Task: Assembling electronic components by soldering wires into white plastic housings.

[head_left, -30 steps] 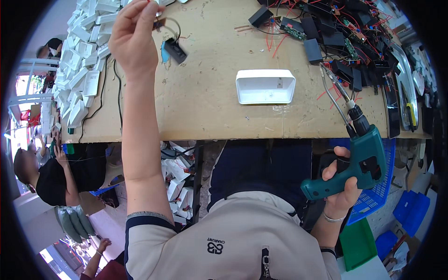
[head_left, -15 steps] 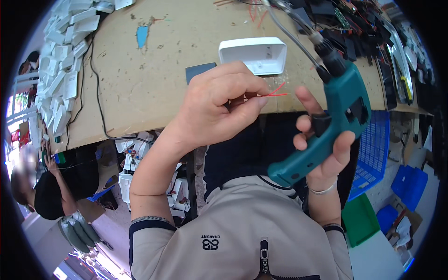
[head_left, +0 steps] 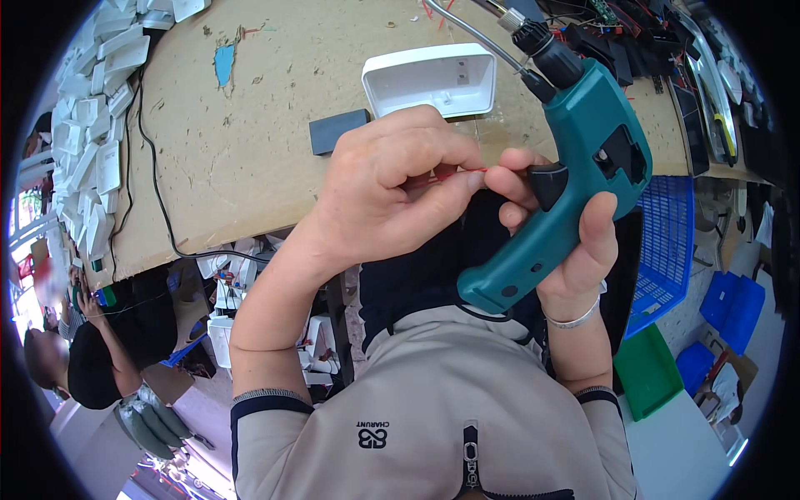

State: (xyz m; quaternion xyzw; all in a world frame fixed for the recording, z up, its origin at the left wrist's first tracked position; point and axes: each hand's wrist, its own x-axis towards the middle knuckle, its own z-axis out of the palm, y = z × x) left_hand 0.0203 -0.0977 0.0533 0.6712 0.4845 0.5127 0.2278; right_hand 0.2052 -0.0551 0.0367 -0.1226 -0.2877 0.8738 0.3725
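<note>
the person's left hand (head_left: pixel 387 187) is held over the near edge of the cardboard-brown worktable (head_left: pixel 242 167), its thumb and forefinger pressed together, pinching a thin red wire (head_left: pixel 485 170). the wire lies between the two hands, and a short bit of it pokes out toward the right hand (head_left: pixel 575 271).

that right hand is wrapped around a teal soldering gun (head_left: pixel 579 129), thumb behind the grip, other fingers curled past the black trigger (head_left: pixel 547 185). its foremost fingertips sit right at the wire's end; i cannot tell whether they grip it or only come close. the gun slants up and away from the person, its metal tube (head_left: pixel 483 37) running out of sight, so i cannot see the tip.

just beyond the left hand, a dark grey block (head_left: pixel 337 132) lies on the table, and near it sits a hollow white box (head_left: pixel 429 82), its inside facing the person. white casings (head_left: pixel 87 167) are heaped along the left side, black parts (head_left: pixel 612 54) at the far right. below the table's right side are a blue basket (head_left: pixel 667 250) and a green tray (head_left: pixel 648 371).
</note>
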